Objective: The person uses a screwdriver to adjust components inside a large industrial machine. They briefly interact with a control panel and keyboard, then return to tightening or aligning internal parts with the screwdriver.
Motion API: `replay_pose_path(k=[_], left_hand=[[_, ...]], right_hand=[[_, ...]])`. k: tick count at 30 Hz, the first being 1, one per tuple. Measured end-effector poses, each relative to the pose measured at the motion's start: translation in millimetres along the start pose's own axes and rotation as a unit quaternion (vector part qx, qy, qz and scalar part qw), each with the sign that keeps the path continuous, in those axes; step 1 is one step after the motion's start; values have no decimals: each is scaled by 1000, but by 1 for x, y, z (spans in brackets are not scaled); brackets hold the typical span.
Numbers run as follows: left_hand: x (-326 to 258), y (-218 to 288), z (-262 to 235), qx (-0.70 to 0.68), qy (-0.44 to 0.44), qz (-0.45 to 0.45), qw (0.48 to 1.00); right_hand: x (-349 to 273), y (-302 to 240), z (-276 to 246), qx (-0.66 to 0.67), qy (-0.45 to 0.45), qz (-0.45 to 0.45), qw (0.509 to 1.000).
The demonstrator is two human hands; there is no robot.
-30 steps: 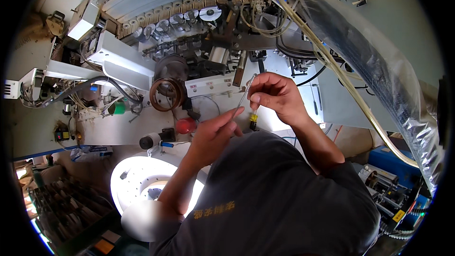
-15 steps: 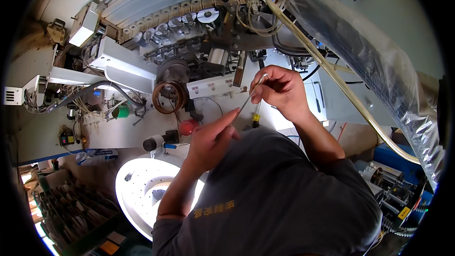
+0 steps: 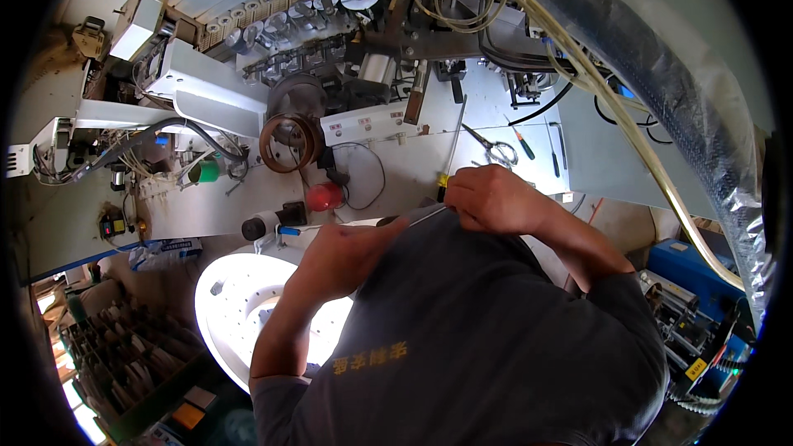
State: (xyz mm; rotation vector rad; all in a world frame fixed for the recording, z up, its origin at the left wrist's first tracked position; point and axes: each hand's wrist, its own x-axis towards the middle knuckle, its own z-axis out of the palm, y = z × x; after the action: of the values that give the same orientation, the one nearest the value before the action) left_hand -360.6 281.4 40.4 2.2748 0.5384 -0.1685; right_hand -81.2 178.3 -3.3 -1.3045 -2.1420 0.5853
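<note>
A pale grey worktop [image 3: 396, 173] spreads out beyond the grip, carrying a machine [image 3: 330, 41] with a curved row of round metal holders at its far edge. Left of the grip lie white cable ducts [image 3: 198, 87] and tangled wiring. To the right runs a thick hose in clear plastic sheeting [image 3: 661, 66]. Below and left of the grip glows a bright white round disc [image 3: 239, 314], with a dark compartmented tray [image 3: 124, 363] beside it. Light is even and strong.

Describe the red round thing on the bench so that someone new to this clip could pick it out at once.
Start at the white bench under the machine. Go down from the brown ring on the machine's front to the bench's near edge, just left of the right hand. The red knob sits there, the only bright red dome; the cap further left is green.
</note>
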Motion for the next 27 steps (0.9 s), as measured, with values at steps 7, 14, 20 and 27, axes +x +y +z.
replay_pose_path(k=[7, 14, 20, 27], left_hand=[[-11, 16, 8, -35, -93, -101, 990], [-10, 26, 5, -17, -105, -133, 985], [-7, 13, 8, 12, 34, -3, 999], [-4, 13, 6, -139, 125, 26, 982]], right_hand=[[-27, -9, 26, 1, 29, 27, 999], [-44, -13, 39, 31, 98, 89, 991], [-38, -13, 25, 323, 170, 256, 895], [-16, -18, -6, 254, 185, 145, 938]])
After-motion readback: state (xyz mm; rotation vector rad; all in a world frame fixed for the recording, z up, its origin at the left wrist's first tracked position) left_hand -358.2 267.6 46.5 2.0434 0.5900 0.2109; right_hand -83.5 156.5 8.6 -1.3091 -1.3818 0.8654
